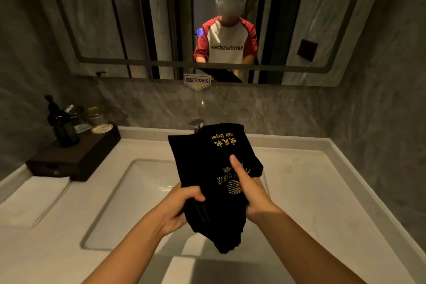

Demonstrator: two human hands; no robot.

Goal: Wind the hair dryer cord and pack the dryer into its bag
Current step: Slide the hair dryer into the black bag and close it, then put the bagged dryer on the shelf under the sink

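A black cloth bag (207, 157) with gold "Hair Dryer" lettering is held above the sink, its bottom pointing away from me. My left hand (182, 205) grips the bag near its mouth, fingers closed over the fabric and what looks like black cords. My right hand (247, 189) holds the bag's right side, thumb pressed flat across the gold logo. The bag bulges, but the hair dryer and its cord are hidden from view.
A white rectangular sink (129, 191) lies below the bag, with a chrome tap (196, 124) behind it. A dark tray (76, 157) with a black pump bottle (62, 122) and glasses stands at the left. A folded white towel (32, 198) lies beside it. A mirror (138, 18) hangs above.
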